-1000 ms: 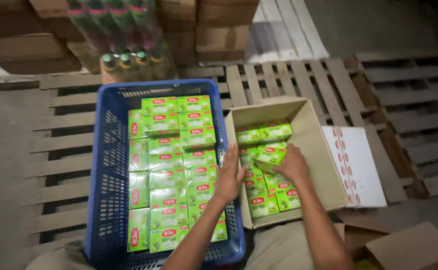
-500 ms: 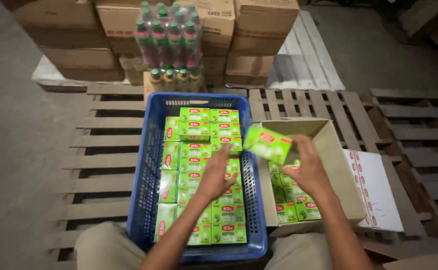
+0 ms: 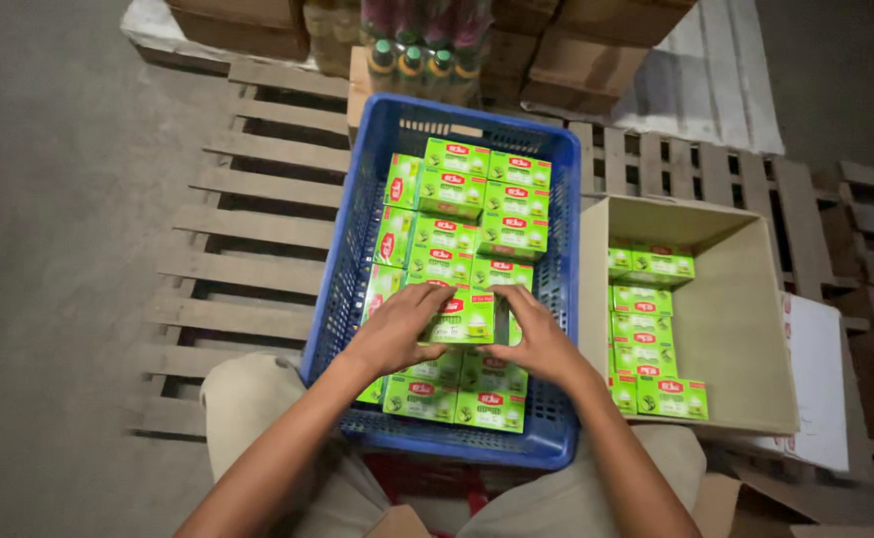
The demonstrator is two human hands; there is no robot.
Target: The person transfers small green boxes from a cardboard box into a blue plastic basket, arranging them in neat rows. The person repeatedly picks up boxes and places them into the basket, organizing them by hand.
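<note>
A blue plastic crate [image 3: 342,274] sits on a wooden pallet, packed with several small green boxes. Both hands are inside it, near its front half. My left hand [image 3: 394,332] and my right hand [image 3: 537,344] press against the two ends of one green box [image 3: 465,317] that lies on top of the others. To the right stands an open cardboard carton [image 3: 746,309] with several more green boxes [image 3: 646,339] stacked along its left wall.
Wooden pallets [image 3: 248,249] cover the floor around the crate. Shrink-wrapped bottles [image 3: 417,60] and brown cardboard cartons [image 3: 596,40] are stacked behind it. Bare concrete floor [image 3: 58,199] lies to the left. The carton's white flap [image 3: 816,389] hangs to the right.
My right hand carried a green box from above the carton leftwards into the blue crate. My left hand has come up against its other end. The view has shifted left.
</note>
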